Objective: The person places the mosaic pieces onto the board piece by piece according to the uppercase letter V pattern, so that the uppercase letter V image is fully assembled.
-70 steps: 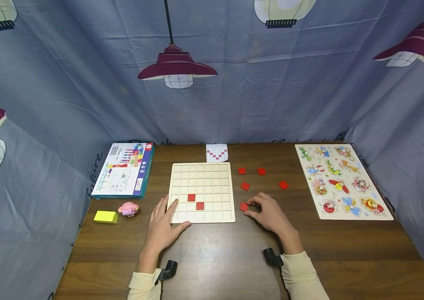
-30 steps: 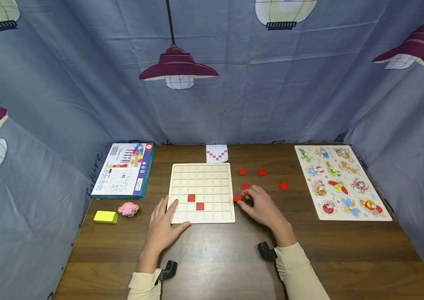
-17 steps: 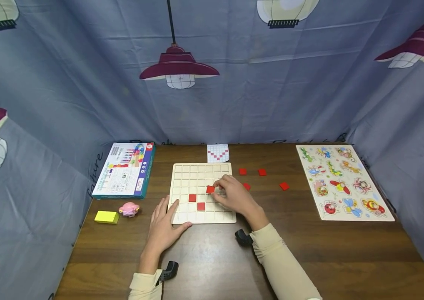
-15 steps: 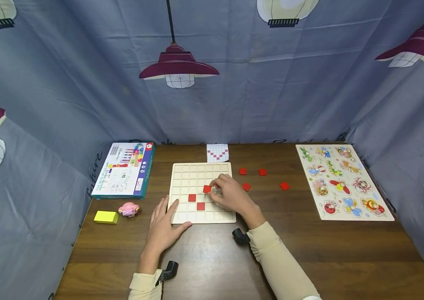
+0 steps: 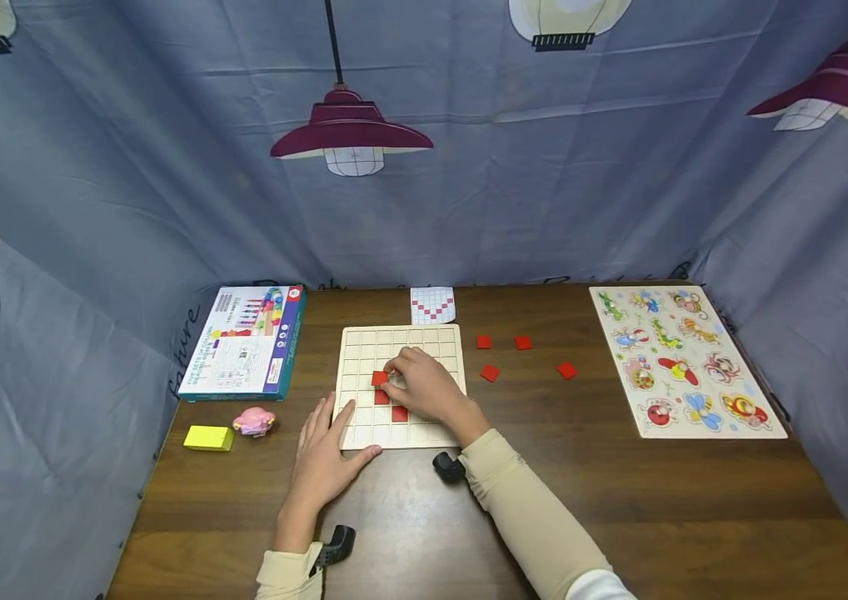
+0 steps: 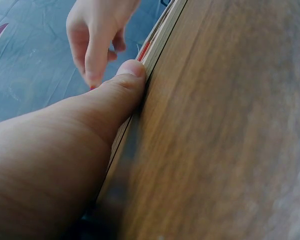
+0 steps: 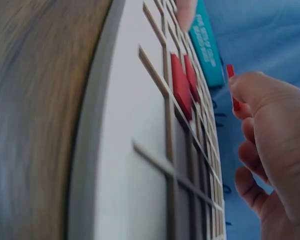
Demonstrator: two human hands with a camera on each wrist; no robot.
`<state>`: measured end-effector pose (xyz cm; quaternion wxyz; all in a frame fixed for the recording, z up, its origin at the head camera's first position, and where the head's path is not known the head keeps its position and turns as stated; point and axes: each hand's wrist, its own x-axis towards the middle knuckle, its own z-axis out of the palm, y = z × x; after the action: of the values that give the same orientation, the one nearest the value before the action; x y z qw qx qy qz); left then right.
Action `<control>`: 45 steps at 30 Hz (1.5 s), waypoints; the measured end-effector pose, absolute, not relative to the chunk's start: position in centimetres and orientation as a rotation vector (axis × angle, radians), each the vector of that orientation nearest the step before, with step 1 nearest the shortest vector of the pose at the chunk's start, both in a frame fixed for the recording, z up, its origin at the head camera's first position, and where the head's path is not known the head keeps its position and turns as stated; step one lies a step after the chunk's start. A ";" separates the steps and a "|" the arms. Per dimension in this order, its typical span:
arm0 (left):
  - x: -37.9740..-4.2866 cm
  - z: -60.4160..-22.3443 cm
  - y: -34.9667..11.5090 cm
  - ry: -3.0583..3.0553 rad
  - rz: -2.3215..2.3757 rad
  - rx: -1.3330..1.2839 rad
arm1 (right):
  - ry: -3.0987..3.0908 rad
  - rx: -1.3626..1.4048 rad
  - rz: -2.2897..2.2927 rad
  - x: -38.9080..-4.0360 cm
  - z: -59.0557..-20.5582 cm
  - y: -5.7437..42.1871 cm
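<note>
Between thumb and fingertips my right hand (image 5: pixel 427 387) pinches a red square tile (image 5: pixel 380 378). In the right wrist view that tile (image 7: pixel 233 87) is held on edge, raised above the pale wooden grid board (image 5: pixel 364 342). Two more red tiles sit in the board's cells, diagonal to each other: an upper-left tile (image 5: pixel 381 398) and a lower-right tile (image 5: pixel 399 414). My left hand (image 5: pixel 322 454) rests at the board's lower left corner, fingers spread along the left side and thumb (image 6: pixel 132 70) against the front edge.
Several loose red tiles (image 5: pixel 490 372) lie right of the board. Behind it is a small card (image 5: pixel 432 306) with a red V pattern. A boxed set (image 5: pixel 244 342), yellow block (image 5: pixel 208 438) and pink toy (image 5: pixel 255 422) stand left; an insect picture board (image 5: pixel 686 362) lies far right.
My right hand has picked up a red tile from the table beside the board and carried it left over the grid. The left hand has stayed in place.
</note>
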<state>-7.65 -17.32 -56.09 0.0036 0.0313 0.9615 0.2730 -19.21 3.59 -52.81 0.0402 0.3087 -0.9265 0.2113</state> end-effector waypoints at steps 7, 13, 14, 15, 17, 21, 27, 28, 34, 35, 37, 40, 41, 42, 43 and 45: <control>-7.7 -56.3 -17.2 3.020 0.860 0.101 | -2.888 0.925 0.546 -19.7 -53.5 1.9; -7.6 -56.1 -17.3 3.024 0.867 0.104 | -2.941 0.900 0.487 -19.7 -53.5 0.8; -7.7 -56.1 -17.3 3.022 0.868 0.106 | -2.948 0.892 0.470 -19.6 -53.4 0.6; -7.7 -56.1 -17.3 3.020 0.867 0.107 | -2.951 0.888 0.448 -19.6 -53.4 0.5; -7.7 -56.1 -17.3 3.020 0.865 0.109 | -2.956 0.878 0.409 -19.6 -53.2 0.2; -7.8 -56.2 -17.3 3.029 0.862 0.112 | -2.944 0.860 0.364 -19.6 -52.8 -0.4; -7.7 -56.4 -17.4 3.037 0.862 0.121 | -2.927 0.847 0.365 -19.5 -52.5 -0.7; -7.7 -56.4 -17.4 3.036 0.864 0.122 | -2.925 0.846 0.375 -19.5 -52.4 -0.7; -7.7 -56.4 -17.5 3.045 0.865 0.126 | -2.925 0.834 0.451 -19.5 -52.2 -0.6; -7.7 -56.4 -17.5 3.047 0.862 0.124 | -2.927 0.834 0.463 -19.5 -52.2 -0.6; -7.7 -56.4 -17.6 3.041 0.866 0.116 | -2.937 0.836 0.477 -19.5 -52.3 -0.7; -7.7 -56.3 -17.6 3.036 0.870 0.113 | -2.957 0.830 0.493 -19.5 -52.2 -0.7; -7.7 -56.3 -17.5 3.037 0.870 0.115 | -2.966 0.827 0.506 -19.4 -52.1 -0.7; -7.7 -56.3 -17.5 3.038 0.869 0.117 | -2.974 0.824 0.518 -19.4 -52.1 -0.6; -7.7 -56.3 -17.5 3.040 0.868 0.118 | -2.981 0.822 0.535 -19.4 -52.0 -0.5; -7.7 -56.2 -17.4 3.042 0.869 0.117 | -2.996 0.824 0.596 -19.3 -51.9 -0.2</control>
<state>-7.66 -17.44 -56.24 -0.0120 0.0368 0.9608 0.2746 -19.32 -0.19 -51.86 -0.0110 0.2605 -0.9469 0.1883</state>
